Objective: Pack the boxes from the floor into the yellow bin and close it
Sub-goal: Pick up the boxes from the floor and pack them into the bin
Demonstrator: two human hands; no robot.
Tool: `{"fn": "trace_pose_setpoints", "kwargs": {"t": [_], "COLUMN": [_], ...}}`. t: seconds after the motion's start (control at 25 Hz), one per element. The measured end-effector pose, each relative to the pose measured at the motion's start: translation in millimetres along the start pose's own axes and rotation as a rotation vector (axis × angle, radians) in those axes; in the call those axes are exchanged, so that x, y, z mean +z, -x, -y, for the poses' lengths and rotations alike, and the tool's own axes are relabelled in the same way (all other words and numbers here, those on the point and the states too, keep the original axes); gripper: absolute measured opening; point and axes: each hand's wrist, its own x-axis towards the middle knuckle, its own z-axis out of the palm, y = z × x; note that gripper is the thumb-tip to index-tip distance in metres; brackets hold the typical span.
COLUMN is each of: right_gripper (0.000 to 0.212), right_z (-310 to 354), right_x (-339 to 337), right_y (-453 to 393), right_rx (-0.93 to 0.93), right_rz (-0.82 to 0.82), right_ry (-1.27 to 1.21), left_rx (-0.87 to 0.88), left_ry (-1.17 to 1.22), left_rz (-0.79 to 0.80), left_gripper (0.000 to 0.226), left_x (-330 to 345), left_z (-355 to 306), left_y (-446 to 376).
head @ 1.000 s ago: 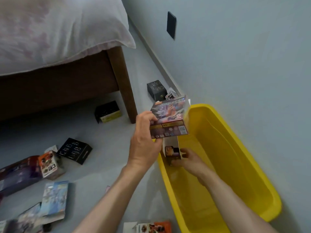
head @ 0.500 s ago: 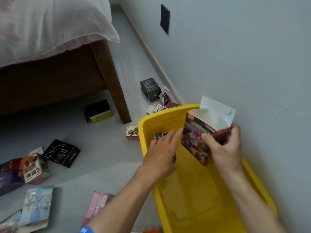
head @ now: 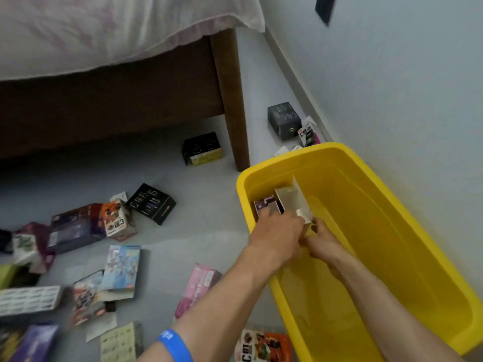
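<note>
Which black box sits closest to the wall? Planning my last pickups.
The black box with a yellow bat emblem, beyond the yellow bin; the other two lie left of the bed leg.

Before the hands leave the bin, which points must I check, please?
1. Open-flap box down inside yellow bin: ok.
2. Purple box against the near-left wall: ok.
3. Left hand and right hand released: not ok, both on the box.
4. Box flap closed: not ok.
5. Floor boxes all packed: not ok, pink box and many others remain.
6. Lid within reach: cannot tell.
</note>
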Motion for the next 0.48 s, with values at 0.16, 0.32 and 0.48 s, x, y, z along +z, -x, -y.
{"fn": "trace_pose_setpoints", "kwargs": {"t": [0.16,0.32,0.48], "right_gripper": [0.062,0.033,0.033], "right_z": [25,34,-14], "right_x": [32,84,136], "right_y": [65,147,160], "right_rx": [-0.356,-0.917,-0.758], "right_rz": [-0.38,-0.261,0.293], "right_ry": [0.14,0.265,0.731], "left_rx": [-0.088,-0.598,-0.631], "left_ry": [0.536,0.66,0.507], "left_rz": [-0.536,-0.415,0.218], "left_gripper": [0.034,0.046,0.089], "left_x": [13,71,138], "left_z": [51,104,121], "left_y": [61,113,159]}}
